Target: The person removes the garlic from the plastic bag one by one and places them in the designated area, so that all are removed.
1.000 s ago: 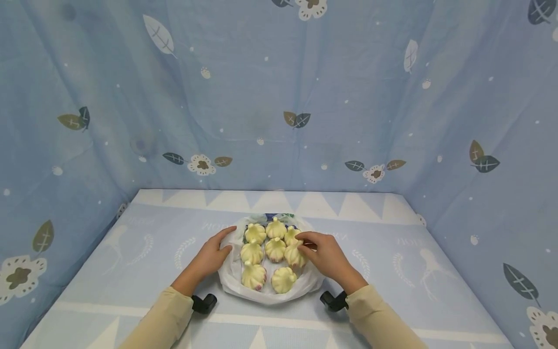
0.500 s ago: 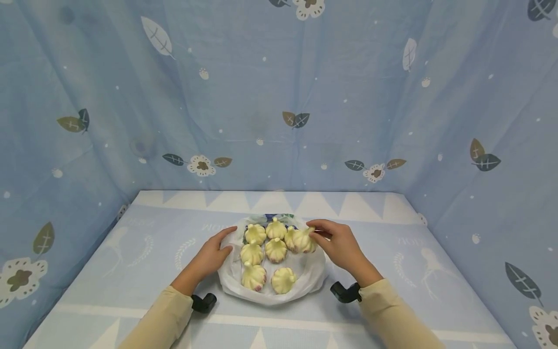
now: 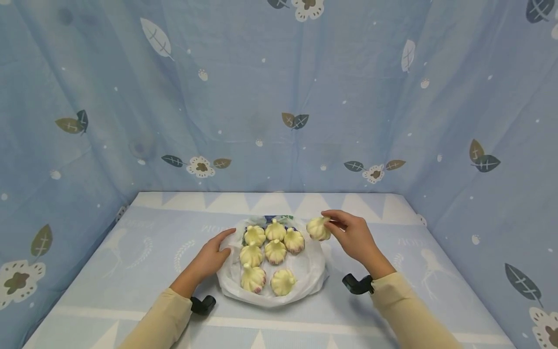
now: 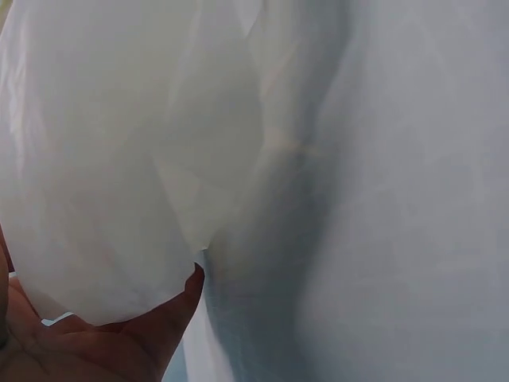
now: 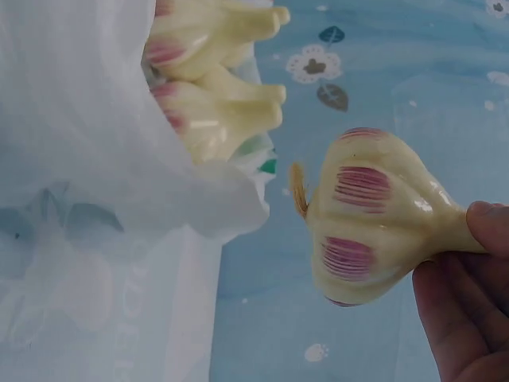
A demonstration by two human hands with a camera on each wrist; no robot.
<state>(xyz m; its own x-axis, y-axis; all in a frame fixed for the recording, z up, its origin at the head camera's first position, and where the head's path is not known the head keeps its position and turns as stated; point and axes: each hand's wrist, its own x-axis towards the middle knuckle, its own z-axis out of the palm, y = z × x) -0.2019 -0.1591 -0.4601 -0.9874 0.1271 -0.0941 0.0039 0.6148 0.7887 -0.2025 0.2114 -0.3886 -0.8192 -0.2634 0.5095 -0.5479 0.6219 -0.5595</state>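
Note:
My right hand (image 3: 355, 238) pinches a garlic bulb (image 3: 318, 228) by its stem and holds it just beyond the right rim of a white plastic bag (image 3: 310, 277). In the right wrist view the bulb (image 5: 374, 219) shows purple streaks and a small root tuft, with the thumb (image 5: 489, 227) on its stem. My left hand (image 3: 209, 258) rests against the bag's left side, thumb and fingers spread. The left wrist view shows that thumb (image 4: 171, 322) along the plastic (image 4: 103, 175). Several more garlic bulbs (image 3: 275, 251) lie inside the opened bag.
A pale blue patterned cloth covers the table (image 3: 144, 271). A blue curtain (image 3: 244, 87) with leaves and flowers hangs at the back and both sides. Black devices (image 3: 203, 305) are worn at both wrists.
My right hand has lifted a garlic bulb from the bag's right side and carried it right and away from me, past the rim. The left hand has stayed put.

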